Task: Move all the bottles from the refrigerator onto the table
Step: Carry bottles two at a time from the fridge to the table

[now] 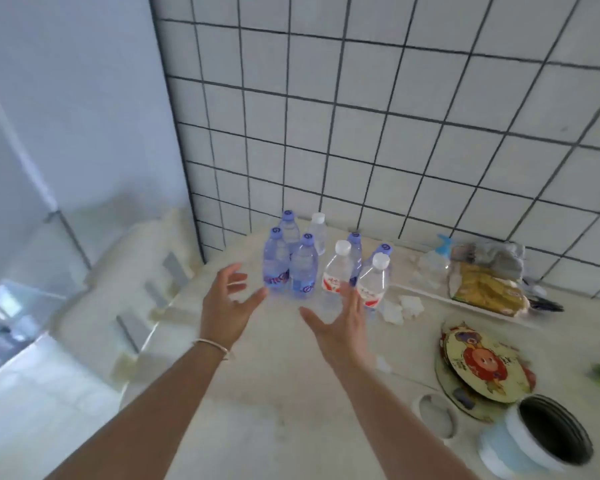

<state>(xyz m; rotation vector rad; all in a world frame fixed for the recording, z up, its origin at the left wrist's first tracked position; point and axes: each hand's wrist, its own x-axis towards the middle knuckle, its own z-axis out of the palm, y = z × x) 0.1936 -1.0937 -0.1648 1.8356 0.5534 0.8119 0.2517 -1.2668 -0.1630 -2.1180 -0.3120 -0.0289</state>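
Plastic bottles stand clustered on the tabletop. Keep your left hand and right hand spread and empty; draw both straight back without clipping the nearest bottles.

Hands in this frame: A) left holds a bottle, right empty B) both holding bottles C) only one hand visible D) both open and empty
D: the left hand and right hand both show spread fingers with nothing held, just short of the bottles standing on the table.

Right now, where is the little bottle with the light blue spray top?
In the head view, the spray bottle stands on the table by the tiled wall, right of the water bottles, beside a snack bag.
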